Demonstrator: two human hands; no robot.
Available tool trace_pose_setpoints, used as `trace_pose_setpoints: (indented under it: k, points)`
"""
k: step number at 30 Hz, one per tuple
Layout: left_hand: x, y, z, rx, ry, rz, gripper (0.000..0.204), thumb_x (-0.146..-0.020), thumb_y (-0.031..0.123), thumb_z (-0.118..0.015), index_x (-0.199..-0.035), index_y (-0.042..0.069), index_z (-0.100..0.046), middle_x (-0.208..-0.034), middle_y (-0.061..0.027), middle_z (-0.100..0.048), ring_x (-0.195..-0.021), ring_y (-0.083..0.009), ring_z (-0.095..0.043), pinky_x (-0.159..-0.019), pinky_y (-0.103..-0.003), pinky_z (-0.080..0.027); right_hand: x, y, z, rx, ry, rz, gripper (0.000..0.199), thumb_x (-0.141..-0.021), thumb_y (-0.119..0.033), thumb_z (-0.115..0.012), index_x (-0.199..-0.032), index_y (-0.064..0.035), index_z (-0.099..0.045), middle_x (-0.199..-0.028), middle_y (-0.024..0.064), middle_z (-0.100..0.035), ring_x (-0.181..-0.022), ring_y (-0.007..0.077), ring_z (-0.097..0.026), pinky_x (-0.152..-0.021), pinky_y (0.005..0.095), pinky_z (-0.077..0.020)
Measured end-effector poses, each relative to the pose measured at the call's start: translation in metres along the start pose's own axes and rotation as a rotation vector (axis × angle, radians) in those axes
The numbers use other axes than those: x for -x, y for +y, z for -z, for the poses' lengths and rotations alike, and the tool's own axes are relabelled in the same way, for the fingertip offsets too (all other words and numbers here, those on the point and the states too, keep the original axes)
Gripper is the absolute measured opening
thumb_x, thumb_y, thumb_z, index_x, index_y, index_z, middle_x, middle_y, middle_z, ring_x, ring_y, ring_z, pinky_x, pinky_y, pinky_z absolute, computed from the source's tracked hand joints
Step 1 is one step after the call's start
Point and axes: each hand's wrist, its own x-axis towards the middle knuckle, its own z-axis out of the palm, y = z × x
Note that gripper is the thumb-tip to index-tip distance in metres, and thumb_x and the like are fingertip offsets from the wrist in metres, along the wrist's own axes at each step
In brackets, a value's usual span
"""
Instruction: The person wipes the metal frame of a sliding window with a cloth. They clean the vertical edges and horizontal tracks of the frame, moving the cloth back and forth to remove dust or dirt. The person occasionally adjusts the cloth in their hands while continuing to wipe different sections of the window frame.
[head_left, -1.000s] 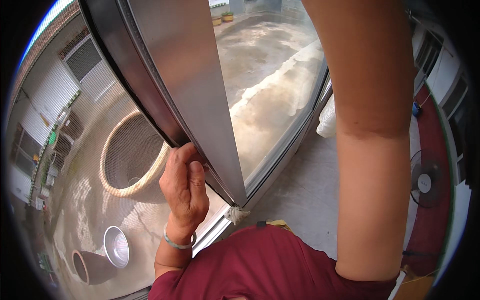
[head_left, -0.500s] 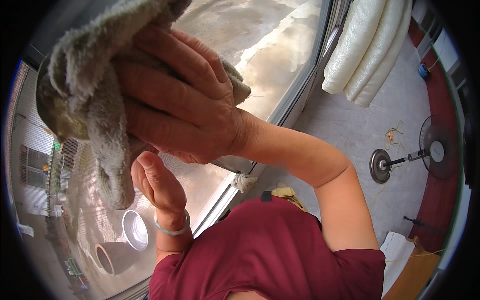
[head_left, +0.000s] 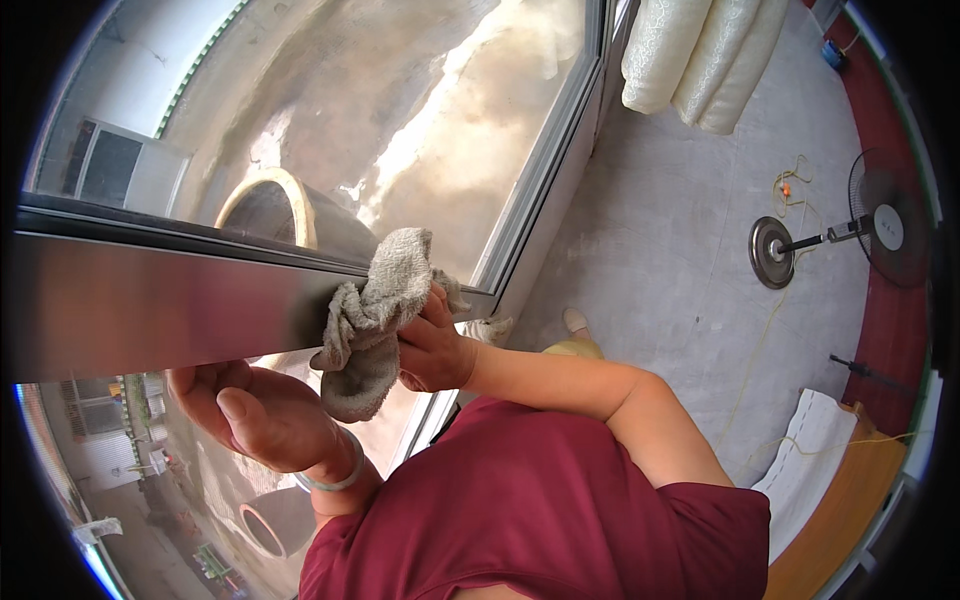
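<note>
Fingers of the bare right hand [head_left: 436, 345] are partly covered by a crumpled grey terry cloth [head_left: 368, 325]; the cloth is pinched there, but the thumb cannot be clearly made out. On the bare left hand [head_left: 270, 415], the fingers are loosely curled, their tips obscured at the lower edge of a broad, glossy metal door rail [head_left: 150, 305]; whether the rail is gripped cannot be told. The rail's left end is lost in the dark rim. Behind the clear glass pane [head_left: 430, 150], a large pale-rimmed jar [head_left: 300, 205] is partly blocked by the rail. The cloth is laid against the rail near its right end, bunched into thick, fuzzy folds, one lobe hanging below.
</note>
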Motion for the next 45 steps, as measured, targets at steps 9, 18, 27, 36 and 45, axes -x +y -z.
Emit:
trace_pose_setpoints:
  k: [9, 18, 27, 36, 45]
  points:
    - [0.002, -0.007, -0.045, -0.286, 0.091, -0.247, 0.053, -0.089, 0.023, -0.073, -0.115, -0.011, -0.043, -0.090, -0.0168, -0.065, -0.076, -0.0188, -0.069, -0.068, -0.031, -0.063, 0.138, -0.011, -0.024, -0.228, -0.122, -0.598, 0.055, -0.079, -0.005, -0.071, -0.131, -0.0071, -0.055, -0.140, 0.0161, -0.047, -0.133, 0.0445, -0.038, -0.108, 0.0521, -0.0333]
    - [0.002, 0.000, -0.048, -0.444, 0.094, -0.291, 0.046, -0.088, 0.028, -0.074, -0.106, -0.011, -0.055, -0.086, -0.0169, -0.070, -0.071, -0.0233, -0.072, -0.060, -0.037, -0.064, 0.199, -0.005, -0.030, 0.016, 0.007, -0.997, 0.055, -0.101, -0.009, -0.053, -0.149, -0.0174, -0.029, -0.138, 0.0073, -0.044, -0.122, 0.0224, -0.047, -0.106, 0.0304, -0.0352]
    - [0.000, 0.001, -0.048, -0.547, 0.048, -0.288, 0.052, -0.093, 0.043, -0.065, -0.102, -0.008, -0.061, -0.083, -0.0151, -0.071, -0.071, -0.0222, -0.074, -0.061, -0.040, -0.064, 0.197, 0.026, -0.018, -0.478, 0.280, -1.511, 0.058, -0.095, -0.005, -0.046, -0.150, -0.0075, -0.027, -0.149, 0.0122, -0.037, -0.138, 0.0271, -0.035, -0.114, 0.0335, -0.0253]
    - [0.004, -0.012, -0.040, -0.649, 0.143, -0.309, 0.055, -0.093, 0.047, -0.063, -0.109, -0.006, -0.058, -0.094, -0.0141, -0.069, -0.073, -0.0261, -0.074, -0.066, -0.042, -0.064, 0.250, 0.097, 0.003, -0.215, 0.020, -1.745, 0.051, -0.086, 0.000, -0.048, -0.137, -0.0036, -0.046, -0.137, 0.0161, -0.052, -0.129, 0.0317, -0.048, -0.109, 0.0365, -0.0354]
    - [0.002, -0.011, -0.036, -1.000, 0.197, -0.440, 0.057, -0.094, 0.052, -0.046, -0.086, -0.001, -0.066, -0.063, -0.0069, -0.065, -0.058, -0.0176, -0.070, -0.054, -0.033, -0.062, 0.202, 0.091, 0.039, -0.107, -0.271, -1.367, 0.030, -0.082, -0.001, -0.054, -0.111, 0.0006, -0.061, -0.121, 0.0213, -0.059, -0.109, 0.0417, -0.057, -0.093, 0.0443, -0.0466]
